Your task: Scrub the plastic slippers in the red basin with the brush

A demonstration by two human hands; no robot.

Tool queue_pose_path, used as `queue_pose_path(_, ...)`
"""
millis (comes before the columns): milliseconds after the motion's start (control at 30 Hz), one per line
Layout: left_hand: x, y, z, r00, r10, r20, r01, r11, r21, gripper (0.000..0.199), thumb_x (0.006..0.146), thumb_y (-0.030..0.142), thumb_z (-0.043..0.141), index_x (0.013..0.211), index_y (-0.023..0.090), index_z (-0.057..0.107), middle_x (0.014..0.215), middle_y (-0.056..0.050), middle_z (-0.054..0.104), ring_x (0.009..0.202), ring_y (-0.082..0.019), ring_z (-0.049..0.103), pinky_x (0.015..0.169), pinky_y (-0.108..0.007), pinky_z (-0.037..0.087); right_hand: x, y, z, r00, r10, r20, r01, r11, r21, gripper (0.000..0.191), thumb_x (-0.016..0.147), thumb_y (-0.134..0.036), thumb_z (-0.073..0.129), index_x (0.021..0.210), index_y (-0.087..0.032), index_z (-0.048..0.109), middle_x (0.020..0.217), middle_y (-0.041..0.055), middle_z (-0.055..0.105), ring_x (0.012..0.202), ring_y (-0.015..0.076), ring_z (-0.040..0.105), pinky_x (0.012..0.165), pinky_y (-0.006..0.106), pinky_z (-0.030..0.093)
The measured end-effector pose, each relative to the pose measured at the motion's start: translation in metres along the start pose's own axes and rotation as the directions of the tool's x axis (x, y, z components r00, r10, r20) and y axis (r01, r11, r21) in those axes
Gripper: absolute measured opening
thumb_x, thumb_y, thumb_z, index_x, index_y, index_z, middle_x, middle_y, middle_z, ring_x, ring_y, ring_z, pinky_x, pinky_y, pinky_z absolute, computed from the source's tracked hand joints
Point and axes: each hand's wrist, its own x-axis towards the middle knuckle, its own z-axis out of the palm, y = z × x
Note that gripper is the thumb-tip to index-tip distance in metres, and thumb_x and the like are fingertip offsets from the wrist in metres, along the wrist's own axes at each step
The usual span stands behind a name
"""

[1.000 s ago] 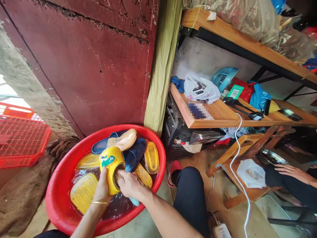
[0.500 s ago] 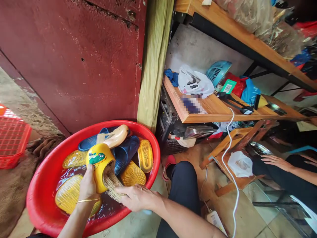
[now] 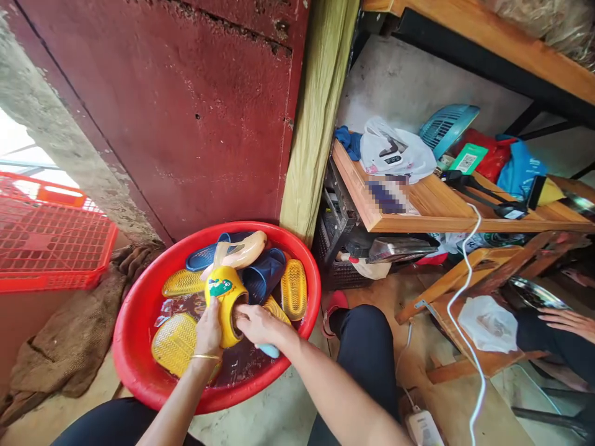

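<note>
Over the red basin (image 3: 310,266), my left hand (image 3: 208,328) grips a yellow slipper (image 3: 226,297) with a green cartoon figure on its strap. My right hand (image 3: 258,323) is closed on a scrub brush (image 3: 268,351); its light-blue handle end pokes out below the palm. The brush's bristles are hidden, with my right fingers at the slipper's foot opening. In the basin's water lie dark blue slippers (image 3: 264,275), a beige shoe (image 3: 251,249) and several yellow slippers (image 3: 175,345), some showing their ridged soles.
A red plastic crate (image 3: 56,241) and a brown sack (image 3: 69,347) are at left. On the right, a wooden table (image 3: 432,223) holds bags and a blue fan (image 3: 449,131). A white cable (image 3: 467,272) hangs down. Another person's hand (image 3: 569,323) rests near a metal dish.
My right hand has pushed the brush from the slipper's edge into its opening, hiding the bristles. The whole view has shifted, so the basin appears farther right and more of the crate shows.
</note>
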Motion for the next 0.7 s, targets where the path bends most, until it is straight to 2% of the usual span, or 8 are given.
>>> queue_pose_path(67,-0.006,0.01,0.001,0.995,0.084,-0.058,-0.081,0.995,0.055,0.024,0.085,0.038,0.065,0.092,0.015,0.071,0.076,-0.004,0.072,0.079,-0.021,0.07,0.07,-0.027,0.057,-0.022,0.008,-0.006,0.996,-0.064,0.067,0.064,0.998,0.007,0.03,0.098,-0.035,0.044,0.117,-0.029,0.066,0.101,-0.0004,0.076,0.086,0.0196,0.072,0.071,0.025,0.05)
queue_pose_path(133,-0.009,0.02,0.001,0.981,0.179,-0.071,-0.175,0.983,0.063,0.023,0.083,0.039,0.065,0.088,0.017,0.07,0.079,-0.003,0.072,0.086,-0.023,0.069,0.074,-0.029,0.057,-0.047,0.016,-0.006,0.99,-0.112,0.09,0.112,0.994,-0.001,0.03,0.098,-0.039,0.047,0.12,-0.033,0.066,0.102,-0.0018,0.076,0.087,0.0199,0.071,0.072,0.026,0.05)
queue_pose_path(233,-0.012,0.028,-0.001,0.959,0.282,-0.024,-0.28,0.958,0.064,0.029,0.082,0.044,0.066,0.09,0.017,0.069,0.086,-0.004,0.073,0.092,-0.023,0.066,0.079,-0.029,0.055,-0.077,0.025,0.0,0.992,-0.115,0.042,0.117,0.992,-0.053,0.036,0.097,-0.037,0.048,0.13,-0.038,0.062,0.106,-0.0013,0.076,0.088,0.0215,0.071,0.076,0.03,0.052)
queue_pose_path(300,-0.012,0.027,-0.002,0.95,0.313,0.004,-0.313,0.946,0.082,0.031,0.082,0.046,0.065,0.093,0.017,0.069,0.091,-0.005,0.073,0.096,-0.023,0.065,0.082,-0.028,0.054,-0.084,0.027,0.004,0.995,-0.104,0.0,0.103,0.986,-0.129,0.043,0.095,-0.03,0.048,0.136,-0.039,0.058,0.102,0.0013,0.076,0.085,0.023,0.071,0.077,0.033,0.053)
queue_pose_path(400,-0.014,0.019,-0.002,0.952,0.303,0.042,-0.306,0.947,0.097,0.035,0.084,0.046,0.063,0.1,0.015,0.07,0.095,-0.006,0.073,0.096,-0.022,0.064,0.081,-0.028,0.054,-0.069,0.022,0.002,0.995,-0.076,-0.07,0.05,0.948,-0.314,0.056,0.092,-0.019,0.046,0.146,-0.034,0.05,0.097,0.0082,0.075,0.085,0.0275,0.071,0.077,0.039,0.053)
queue_pose_path(500,-0.015,0.008,0.0,0.963,0.252,0.089,-0.26,0.961,0.09,0.047,0.083,0.052,0.065,0.109,0.013,0.069,0.092,-0.007,0.072,0.082,-0.021,0.063,0.069,-0.028,0.053,-0.04,0.016,-0.002,0.989,-0.002,-0.145,-0.062,0.897,-0.438,0.063,0.091,-0.012,0.043,0.15,-0.03,0.045,0.106,0.015,0.072,0.092,0.0301,0.07,0.079,0.044,0.054)
queue_pose_path(600,-0.013,0.003,-0.002,0.958,0.269,0.096,-0.277,0.957,0.081,0.053,0.078,0.055,0.07,0.111,0.014,0.07,0.089,-0.005,0.071,0.071,-0.017,0.06,0.061,-0.026,0.05,-0.025,0.014,0.002,0.991,0.02,-0.133,-0.077,0.896,-0.437,0.065,0.089,-0.01,0.046,0.152,-0.027,0.042,0.107,0.0157,0.072,0.095,0.0282,0.071,0.082,0.043,0.054)
queue_pose_path(700,-0.006,0.005,-0.007,0.946,0.316,0.079,-0.321,0.945,0.06,0.049,0.076,0.054,0.072,0.107,0.015,0.071,0.09,-0.004,0.072,0.073,-0.017,0.061,0.064,-0.024,0.05,-0.036,0.018,0.012,0.999,-0.03,-0.035,0.016,0.934,-0.357,0.059,0.093,-0.019,0.047,0.151,-0.029,0.043,0.104,0.0094,0.075,0.095,0.0264,0.072,0.083,0.039,0.055)
